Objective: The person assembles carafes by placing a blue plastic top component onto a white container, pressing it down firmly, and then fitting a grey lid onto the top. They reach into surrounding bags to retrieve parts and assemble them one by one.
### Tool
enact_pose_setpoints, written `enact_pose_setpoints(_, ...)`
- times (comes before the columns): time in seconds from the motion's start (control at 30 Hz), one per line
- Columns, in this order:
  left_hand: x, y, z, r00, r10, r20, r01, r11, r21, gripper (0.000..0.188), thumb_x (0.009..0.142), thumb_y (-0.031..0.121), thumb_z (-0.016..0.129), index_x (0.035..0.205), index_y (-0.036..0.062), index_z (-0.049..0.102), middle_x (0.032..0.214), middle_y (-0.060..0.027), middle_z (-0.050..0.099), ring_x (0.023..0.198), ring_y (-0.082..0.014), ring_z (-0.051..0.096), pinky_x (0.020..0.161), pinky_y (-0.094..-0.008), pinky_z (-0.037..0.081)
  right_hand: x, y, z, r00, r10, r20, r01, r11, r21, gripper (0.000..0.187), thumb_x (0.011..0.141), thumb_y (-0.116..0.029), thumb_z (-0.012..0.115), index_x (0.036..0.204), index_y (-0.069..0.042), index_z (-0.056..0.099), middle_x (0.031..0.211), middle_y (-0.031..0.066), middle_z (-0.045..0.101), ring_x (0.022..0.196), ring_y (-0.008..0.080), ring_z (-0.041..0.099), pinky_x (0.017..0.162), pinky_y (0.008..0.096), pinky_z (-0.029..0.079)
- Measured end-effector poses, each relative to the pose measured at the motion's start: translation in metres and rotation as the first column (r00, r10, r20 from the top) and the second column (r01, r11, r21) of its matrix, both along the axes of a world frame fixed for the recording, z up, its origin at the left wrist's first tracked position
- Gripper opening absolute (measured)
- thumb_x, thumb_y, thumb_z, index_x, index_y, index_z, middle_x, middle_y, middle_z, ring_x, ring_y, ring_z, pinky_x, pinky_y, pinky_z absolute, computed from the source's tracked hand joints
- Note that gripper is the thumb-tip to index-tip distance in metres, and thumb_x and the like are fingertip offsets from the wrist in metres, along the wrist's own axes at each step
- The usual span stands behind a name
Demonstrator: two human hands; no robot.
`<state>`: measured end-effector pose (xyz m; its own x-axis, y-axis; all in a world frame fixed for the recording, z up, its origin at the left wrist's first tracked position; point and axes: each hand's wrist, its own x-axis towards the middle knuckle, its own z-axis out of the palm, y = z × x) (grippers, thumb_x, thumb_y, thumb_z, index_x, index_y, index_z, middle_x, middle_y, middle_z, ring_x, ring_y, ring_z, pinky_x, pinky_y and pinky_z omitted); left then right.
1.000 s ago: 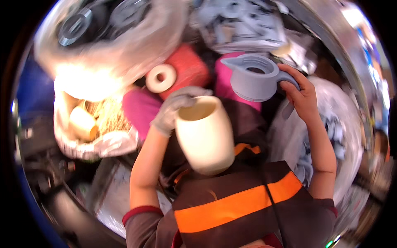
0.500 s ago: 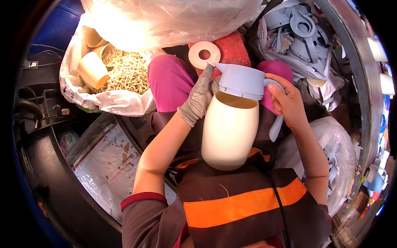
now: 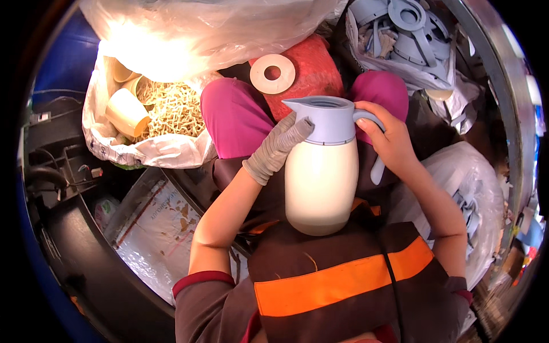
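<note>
Cream-bodied jug (image 3: pixel 319 188) with a grey-blue lid and spout (image 3: pixel 326 119) sits at the centre of the frame, upright on my lap against the brown-and-orange vest (image 3: pixel 343 280), held between both hands. My left hand (image 3: pixel 274 150), in a grey knit glove, is pressed flat against the jug's shoulder just under the spout, fingers laid along the lid's edge rather than wrapped round, so its grip is more a bracing palm than a closed clasp. My right hand (image 3: pixel 389 137), bare, is curled shut around the grey handle (image 3: pixel 374 143) at the right side of the lid. I judge the jug to be hard moulded plastic, stiff and fairly light if it is empty, with a smooth, rounded body that would slip under a bare palm; the handle and the lid's rim look like the surest places to take hold. In the upper left of the frame an open white sack (image 3: pixel 143 151) holds cream cups (image 3: pixel 127 111) and straw-like packing. A pale flat ring (image 3: pixel 273 73) lies on a red bundle (image 3: pixel 311 74) at upper centre, and a bag of grey plastic parts (image 3: pixel 406 34) fills the upper right.
</note>
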<state>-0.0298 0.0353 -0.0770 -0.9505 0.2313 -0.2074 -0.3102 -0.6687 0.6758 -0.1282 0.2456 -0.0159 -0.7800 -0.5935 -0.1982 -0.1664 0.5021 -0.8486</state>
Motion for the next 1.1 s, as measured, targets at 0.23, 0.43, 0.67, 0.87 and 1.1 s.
enact_pose_setpoints(0.23,0.005,0.005,0.008,0.998,-0.037,-0.051,0.022,0.966,-0.257,0.066,0.091,0.041,0.06,0.138,0.0002,0.039,0.128,-0.007,0.052,0.119,-0.0154,0.046,0.103,-0.0309,0.036,-0.029,0.008,0.018,0.798,0.111,0.592,-0.151,0.988,0.018,0.038,0.092,-0.036,0.058,0.098,0.001,0.059,0.075,0.005,0.059,0.051,0.012,0.059,0.05,0.0231,0.045)
enact_pose_setpoints(0.43,-0.033,-0.052,-0.021,0.994,0.071,-0.08,-0.101,0.874,-0.476,0.07,0.088,0.052,0.059,0.134,0.0023,0.045,0.131,-0.0117,0.053,0.118,-0.025,0.051,0.103,-0.0364,0.037,-0.031,0.01,0.021,0.843,0.123,0.524,-0.162,0.986,0.03,0.038,0.088,-0.037,0.061,0.083,0.0,0.06,0.059,0.002,0.054,0.042,0.0088,0.05,0.043,0.0227,0.034)
enact_pose_setpoints(0.67,-0.096,-0.044,-0.039,0.992,0.012,-0.122,-0.094,-0.563,-0.821,0.074,0.068,0.05,0.072,0.131,0.0194,0.047,0.134,-0.0162,0.04,0.115,-0.0421,0.044,0.089,-0.0553,0.042,-0.023,0.022,0.051,0.897,0.035,0.44,-0.037,0.999,-0.003,0.037,0.084,-0.036,0.066,0.074,-0.002,0.06,0.053,-0.0005,0.05,0.041,0.0066,0.047,0.04,0.0226,0.034)
enact_pose_setpoints(0.87,-0.068,-0.096,0.014,0.871,0.356,-0.339,-0.394,0.092,-0.915,0.068,0.079,0.026,0.071,0.138,0.0058,0.042,0.121,-0.0141,0.056,0.098,-0.0199,0.058,0.081,-0.0309,0.049,-0.056,0.025,0.078,0.983,-0.065,0.169,0.097,0.977,-0.191,0.035,0.083,-0.034,0.069,0.077,0.0,0.06,0.057,0.0011,0.053,0.045,0.0073,0.051,0.042,0.023,0.039)
enact_pose_setpoints(1.1,-0.07,-0.058,0.17,0.79,0.048,-0.611,-0.613,0.092,-0.785,0.067,0.076,0.009,0.068,0.137,0.0016,0.042,0.13,-0.0146,0.051,0.118,-0.0248,0.052,0.096,-0.0367,0.046,-0.079,-0.04,-0.006,0.792,0.008,-0.61,-0.177,0.96,-0.217,0.041,0.079,-0.038,0.069,0.1,-0.003,0.065,0.081,0.0152,0.065,0.074,0.0332,0.064,0.065,0.0404,0.051)
